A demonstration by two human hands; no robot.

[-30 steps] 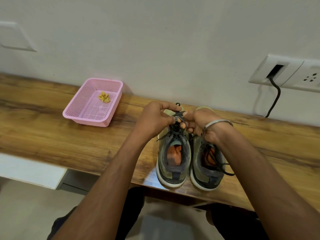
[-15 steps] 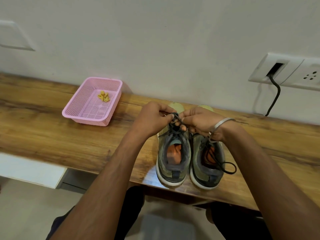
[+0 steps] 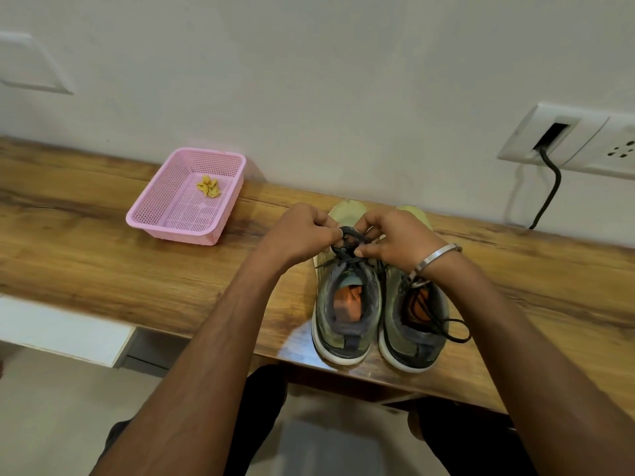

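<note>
Two grey-green sneakers stand side by side on the wooden desk (image 3: 103, 255), heels toward me. Over the left shoe (image 3: 345, 324), my left hand (image 3: 302, 233) and my right hand (image 3: 395, 238) each pinch part of its black lace (image 3: 347, 239), which forms loops between my fingertips. The right shoe (image 3: 414, 331) lies partly under my right wrist, which wears a metal bangle. Its lace hangs loose, with one loop trailing off the shoe's right side.
A pink plastic basket (image 3: 165, 214) with a small yellow object (image 3: 208, 187) inside sits at the back left of the desk. A wall socket (image 3: 580, 146) with a black cable (image 3: 549, 190) is at the right. The desk's front edge runs just below the shoes' heels.
Both hands have shifted slightly away from me along the left shoe. The lace between my fingers has gone from a small bunch to rounder loops.
</note>
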